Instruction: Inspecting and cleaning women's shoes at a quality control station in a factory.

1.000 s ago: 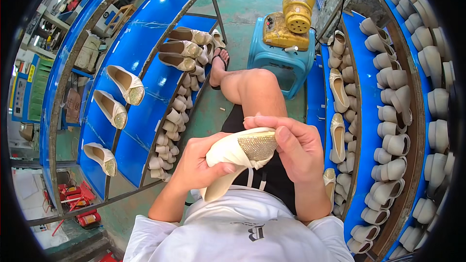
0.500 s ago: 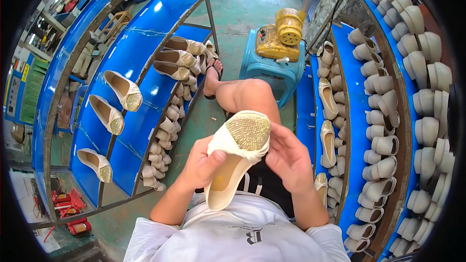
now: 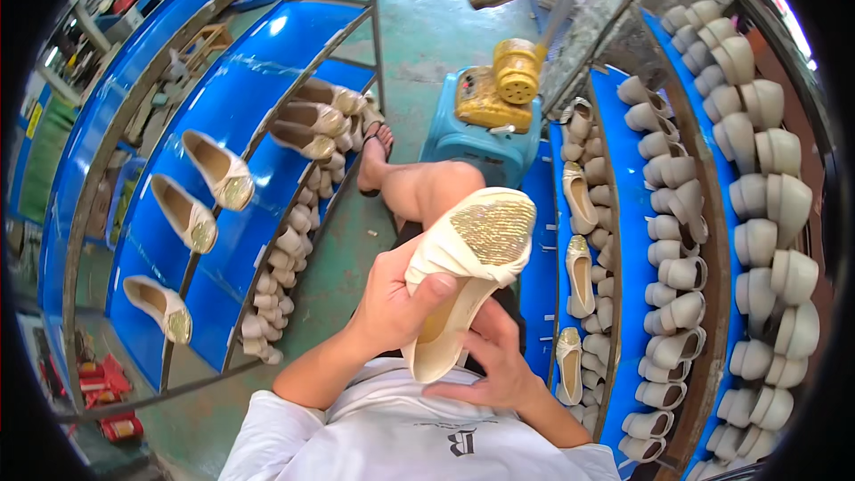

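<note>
Currently shoe (image 3: 476, 254) is up in front of torso, toe pointing away & slightly R, heel twd body. L hand (image 3: 396, 303) grips its L side, thumb at opening; R hand (image 3: 494, 365), loosely spread, is by heel end, contact unclear. Stool (image 3: 435, 142) w/ yellow machine (image 3: 481, 102) beyond; L rack (image 3: 205, 312), R rack (image 3: 631, 303) flank; nothing visible btwn hands & shoe.

The right hand (image 3: 494, 370) left the toe of the shoe (image 3: 476, 263) and dropped beside its heel; the shoe, side-on in the left hand (image 3: 396, 303) a second ago, turned its opening upward.
</note>
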Demonstrator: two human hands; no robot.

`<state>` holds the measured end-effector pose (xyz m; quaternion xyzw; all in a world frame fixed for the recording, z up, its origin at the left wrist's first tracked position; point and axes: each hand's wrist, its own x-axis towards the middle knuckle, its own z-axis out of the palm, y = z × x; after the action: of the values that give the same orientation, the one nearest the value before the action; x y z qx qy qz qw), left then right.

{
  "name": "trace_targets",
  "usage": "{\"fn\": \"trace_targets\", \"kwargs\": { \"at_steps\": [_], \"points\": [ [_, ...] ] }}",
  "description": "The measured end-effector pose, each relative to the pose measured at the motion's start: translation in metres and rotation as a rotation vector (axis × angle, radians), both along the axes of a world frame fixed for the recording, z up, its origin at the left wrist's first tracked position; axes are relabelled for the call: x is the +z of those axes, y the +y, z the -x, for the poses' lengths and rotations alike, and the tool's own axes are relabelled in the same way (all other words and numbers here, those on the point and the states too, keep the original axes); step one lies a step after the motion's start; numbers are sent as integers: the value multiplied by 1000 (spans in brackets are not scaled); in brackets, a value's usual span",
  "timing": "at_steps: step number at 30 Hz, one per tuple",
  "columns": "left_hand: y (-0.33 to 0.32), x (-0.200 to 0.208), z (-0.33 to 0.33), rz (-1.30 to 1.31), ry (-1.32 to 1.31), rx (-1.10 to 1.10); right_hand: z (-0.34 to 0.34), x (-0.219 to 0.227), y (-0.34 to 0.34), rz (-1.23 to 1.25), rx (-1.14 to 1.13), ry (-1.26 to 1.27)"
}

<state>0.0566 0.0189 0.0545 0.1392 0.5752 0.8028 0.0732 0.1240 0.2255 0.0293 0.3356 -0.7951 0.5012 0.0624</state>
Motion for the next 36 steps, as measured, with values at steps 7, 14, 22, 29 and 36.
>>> {"fn": "trace_targets", "kwargs": {
  "at_steps": [7,14,22,29,36],
  "points": [
    [27,-18,10,-239,-230,17,0,23,41,-51,-166,419],
    [39,-3,14,-121,5,-238,-38,151,123,148,-184,559],
    [59,-2,4,-28,37,-347,-213,219,146,380,-705,949],
    [81,12,-5,39,88,-505,-339,239,147,91,-1151,1337],
    [83,16,-9,123,169,-604,-309,226,170,-462,-1766,1192]
  ]
}}
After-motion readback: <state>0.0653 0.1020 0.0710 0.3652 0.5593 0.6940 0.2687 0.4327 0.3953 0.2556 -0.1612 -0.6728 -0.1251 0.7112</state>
